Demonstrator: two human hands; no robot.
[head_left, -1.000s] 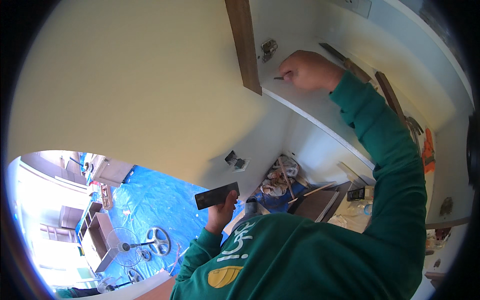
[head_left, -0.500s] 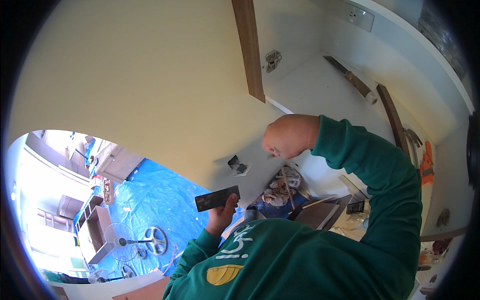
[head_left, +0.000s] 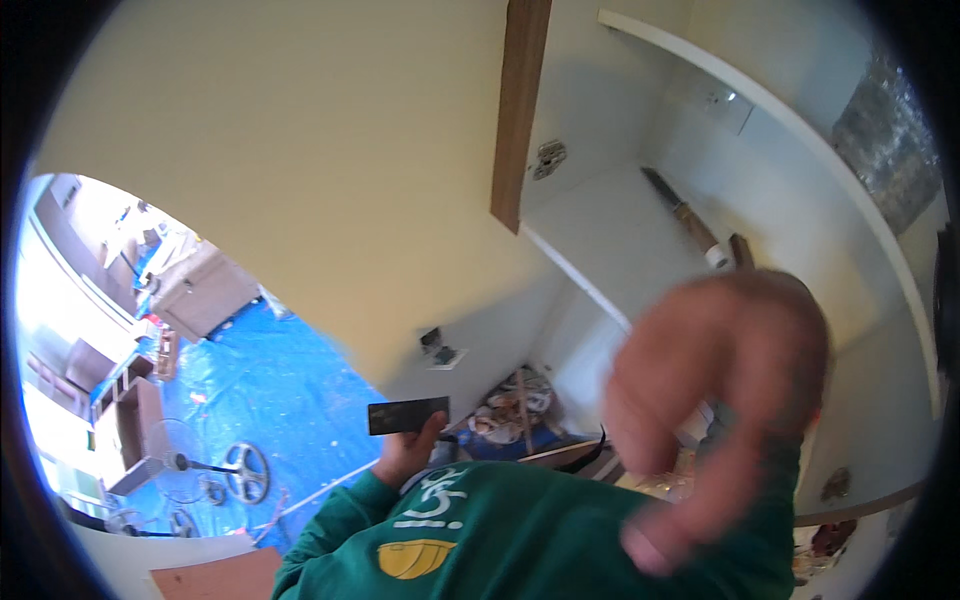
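My left hand (head_left: 405, 455) grips a dark, flat rectangular block (head_left: 408, 415) by its right end, thumb along the edge, low in front of the panel. Close to the camera, my right hand (head_left: 720, 370) is blurred. One digit stretches down, apart from the bent fingers, and nothing shows between them. Its forearm is mostly hidden behind it. Beyond that hand, a blade tool with a wooden handle (head_left: 695, 228) lies on the white cabinet shelf (head_left: 590, 205). Beside the handle shows the end of a dark wooden strip (head_left: 740, 252); the rest is hidden.
A big cream panel (head_left: 270, 130) fills the upper left, with a brown wooden edge strip (head_left: 518, 120) and a cut-out box (head_left: 435, 348). A metal hinge (head_left: 548, 158) sits on the cabinet wall. Rags (head_left: 510, 410) lie below. Blue sheeting (head_left: 270, 380) with a fan (head_left: 180, 460) is at left.
My right hand has moved from beside the panel toward the camera and rightward, its fingers spreading. My left hand still holds the dark block. The view has shifted.
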